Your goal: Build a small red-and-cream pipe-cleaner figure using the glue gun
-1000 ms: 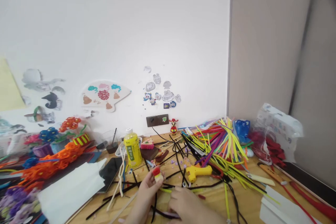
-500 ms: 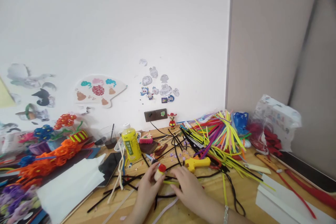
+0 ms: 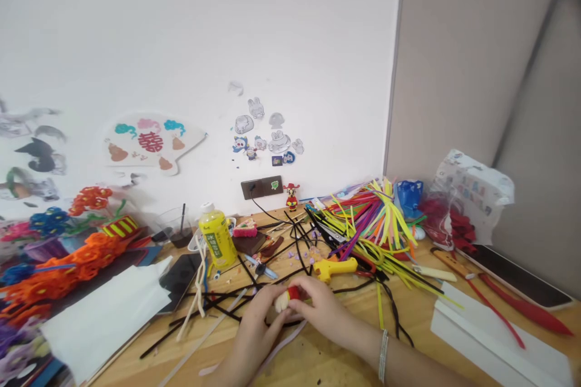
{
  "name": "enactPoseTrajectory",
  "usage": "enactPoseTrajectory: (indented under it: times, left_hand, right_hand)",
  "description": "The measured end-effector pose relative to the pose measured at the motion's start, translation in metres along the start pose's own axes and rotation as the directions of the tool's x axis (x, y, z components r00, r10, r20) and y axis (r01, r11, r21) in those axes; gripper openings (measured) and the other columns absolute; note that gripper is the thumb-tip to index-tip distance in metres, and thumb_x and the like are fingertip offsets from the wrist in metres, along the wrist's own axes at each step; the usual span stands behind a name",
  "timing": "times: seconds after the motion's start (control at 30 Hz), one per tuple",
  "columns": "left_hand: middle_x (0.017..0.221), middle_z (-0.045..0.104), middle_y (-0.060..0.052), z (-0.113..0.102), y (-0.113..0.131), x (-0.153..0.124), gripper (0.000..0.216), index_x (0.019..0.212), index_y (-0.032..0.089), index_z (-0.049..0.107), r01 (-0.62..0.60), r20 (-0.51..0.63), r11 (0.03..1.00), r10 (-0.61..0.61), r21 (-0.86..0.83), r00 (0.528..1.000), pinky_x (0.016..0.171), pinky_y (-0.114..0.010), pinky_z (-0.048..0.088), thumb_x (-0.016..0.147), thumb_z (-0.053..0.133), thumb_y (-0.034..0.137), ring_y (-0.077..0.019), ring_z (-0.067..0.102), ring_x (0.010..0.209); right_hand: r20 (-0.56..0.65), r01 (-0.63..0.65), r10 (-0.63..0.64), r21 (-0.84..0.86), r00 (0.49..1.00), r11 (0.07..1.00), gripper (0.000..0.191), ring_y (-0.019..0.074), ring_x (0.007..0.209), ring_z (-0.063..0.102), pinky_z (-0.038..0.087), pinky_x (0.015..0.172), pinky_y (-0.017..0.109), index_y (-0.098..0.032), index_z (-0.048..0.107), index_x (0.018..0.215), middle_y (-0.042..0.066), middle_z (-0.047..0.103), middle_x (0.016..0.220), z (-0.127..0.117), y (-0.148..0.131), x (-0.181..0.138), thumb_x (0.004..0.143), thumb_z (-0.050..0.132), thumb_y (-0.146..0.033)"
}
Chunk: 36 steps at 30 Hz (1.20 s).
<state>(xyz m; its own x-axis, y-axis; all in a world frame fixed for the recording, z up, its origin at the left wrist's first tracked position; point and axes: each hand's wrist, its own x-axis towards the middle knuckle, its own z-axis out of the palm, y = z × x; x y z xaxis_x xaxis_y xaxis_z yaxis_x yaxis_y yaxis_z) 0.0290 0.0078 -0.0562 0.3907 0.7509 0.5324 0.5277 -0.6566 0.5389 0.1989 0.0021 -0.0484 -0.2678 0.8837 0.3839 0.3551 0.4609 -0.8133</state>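
Note:
A small fuzzy craft piece (image 3: 287,297), cream with a red top, sits between both my hands low in the middle of the head view. My left hand (image 3: 254,329) grips it from the left. My right hand (image 3: 324,311) closes over it from the right, a silver bracelet (image 3: 384,355) on that wrist. Black pipe cleaners (image 3: 227,305) lie scattered on the wooden table (image 3: 318,363) under and around my hands. A white strip runs beneath my fingers.
A yellow glue gun (image 3: 334,267) lies just behind my hands. A heap of coloured pipe cleaners (image 3: 372,227) spreads at the right, a yellow bottle (image 3: 216,242) and a black phone (image 3: 178,278) at the left. Orange craft flowers (image 3: 68,266) and white paper (image 3: 100,320) fill the far left.
My hands came together around the cream and red piece, with my right hand now on it. The camera tilted down and turned, so the table items sit higher and further left.

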Motion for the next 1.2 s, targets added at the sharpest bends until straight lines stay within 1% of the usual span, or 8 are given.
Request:
enactPoseTrajectory:
  times: [0.2, 0.33, 0.53, 0.63, 0.7, 0.77, 0.93, 1.2]
  left_hand:
    - [0.094, 0.067, -0.008, -0.004, 0.004, 0.0, 0.019, 0.098, 0.021, 0.059, 0.014, 0.001, 1.0, -0.014, 0.005, 1.0, 0.079, -0.032, 0.048, 0.081, 0.052, 0.026, -0.0211, 0.061, 0.089]
    - [0.096, 0.067, -0.008, -0.007, 0.008, 0.002, 0.023, 0.098, 0.02, 0.06, 0.109, 0.03, 0.986, -0.106, -0.129, 0.994, 0.081, -0.034, 0.047, 0.079, 0.053, 0.033, -0.0226, 0.061, 0.09]
    - [0.075, 0.067, -0.003, 0.001, 0.007, 0.009, 0.032, 0.081, 0.018, 0.06, 0.379, 0.112, 0.744, -0.384, -0.551, 0.916, 0.069, -0.03, 0.051, 0.068, 0.063, 0.047, -0.0215, 0.063, 0.075]
    - [0.083, 0.069, -0.003, 0.003, 0.006, 0.012, 0.042, 0.086, 0.017, 0.061, 0.46, 0.148, 0.582, -0.503, -0.67, 0.851, 0.069, -0.028, 0.051, 0.059, 0.071, 0.047, -0.0206, 0.063, 0.077]
    - [0.086, 0.07, -0.003, 0.002, 0.005, 0.012, 0.047, 0.091, 0.017, 0.062, 0.497, 0.141, 0.504, -0.588, -0.706, 0.797, 0.069, -0.026, 0.051, 0.057, 0.073, 0.047, -0.0193, 0.064, 0.075]
    - [0.082, 0.07, -0.002, 0.0, 0.004, 0.011, 0.048, 0.093, 0.017, 0.062, 0.51, 0.125, 0.462, -0.64, -0.726, 0.758, 0.066, -0.024, 0.05, 0.058, 0.073, 0.047, -0.0175, 0.064, 0.071]
    - [0.072, 0.07, 0.0, -0.002, 0.0, 0.01, 0.042, 0.094, 0.017, 0.062, 0.486, 0.12, 0.433, -0.641, -0.759, 0.758, 0.063, -0.017, 0.048, 0.062, 0.072, 0.043, -0.0123, 0.062, 0.066]
    - [0.081, 0.071, -0.001, -0.002, 0.006, 0.012, 0.053, 0.097, 0.017, 0.058, 0.487, 0.187, 0.26, -0.697, -0.833, 0.692, 0.065, -0.018, 0.051, 0.053, 0.079, 0.039, -0.014, 0.066, 0.069]
  right_hand:
    - [-0.008, -0.025, 0.026, 0.124, 1.0, 0.992, 0.016, 0.0151, 0.075, 0.054, 0.042, 0.068, 0.024, -0.017, 0.058, 0.089, 0.001, 0.059, 0.08, 0.001, 0.001, 0.0, 0.075, 0.054, -0.011]
    - [-0.03, -0.007, 0.008, 0.014, 1.0, 1.0, 0.017, 0.016, 0.08, 0.055, 0.041, 0.072, 0.025, -0.018, 0.059, 0.089, 0.002, 0.06, 0.085, 0.0, -0.004, 0.0, 0.074, 0.055, -0.011]
    - [0.029, 0.061, -0.057, -0.178, 0.998, 0.982, 0.021, 0.0169, 0.088, 0.056, 0.042, 0.077, 0.025, -0.018, 0.057, 0.097, 0.004, 0.062, 0.095, -0.007, -0.013, 0.002, 0.077, 0.057, -0.015]
    - [0.138, 0.162, -0.117, -0.383, 0.984, 0.91, 0.032, 0.0206, 0.093, 0.056, 0.042, 0.08, 0.029, -0.017, 0.056, 0.107, 0.007, 0.063, 0.101, -0.031, -0.021, 0.005, 0.075, 0.062, -0.02]
    - [0.266, 0.216, -0.083, -0.525, 0.961, 0.823, 0.022, 0.0206, 0.085, 0.058, 0.043, 0.074, 0.028, -0.019, 0.062, 0.096, 0.005, 0.066, 0.09, -0.058, -0.026, 0.005, 0.074, 0.063, -0.02]
    - [0.263, 0.193, -0.047, -0.564, 0.964, 0.803, 0.01, 0.0186, 0.076, 0.059, 0.043, 0.07, 0.026, -0.019, 0.066, 0.078, 0.003, 0.066, 0.077, -0.09, -0.029, 0.002, 0.076, 0.058, -0.014]
    - [0.139, 0.048, 0.055, -0.648, 0.989, 0.76, 0.02, 0.0199, 0.079, 0.058, 0.041, 0.071, 0.03, -0.018, 0.066, 0.081, 0.005, 0.065, 0.081, -0.151, -0.023, -0.025, 0.08, 0.049, -0.009]
    - [0.356, 0.098, 0.192, -0.655, 0.914, 0.749, 0.013, 0.0198, 0.084, 0.053, 0.039, 0.072, 0.028, -0.019, 0.064, 0.072, 0.003, 0.061, 0.083, -0.137, -0.001, -0.062, 0.068, 0.064, -0.007]
